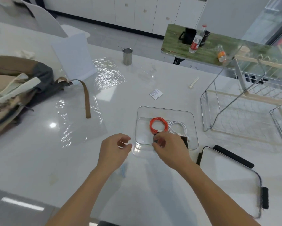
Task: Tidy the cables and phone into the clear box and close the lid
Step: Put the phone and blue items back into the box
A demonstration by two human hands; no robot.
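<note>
Phone (pixel 184 141) is pinched in the clear box (pixel 166 110) at centre by the right hand (pixel 169 147); the lid (pixel 231 180) lies lower right, nearer that hand; the left hand (pixel 114 149) is held loosely curled, empty.

A glossy white worktop (pixel 137 185) carries everything. On its left lies a brown and grey backpack (pixel 14 88), its strap trailing over a sheet of clear plastic film (pixel 78 121); a second crinkled sheet (pixel 109 74) lies further back, near a small metal cup (pixel 127 56). A white sachet (pixel 156 94) rests mid-worktop. The clear box (pixel 166 111) sits near the front, its lid (pixel 231 181) with black clips just to the right. A wire rack (pixel 244 115) stands at right.
</note>
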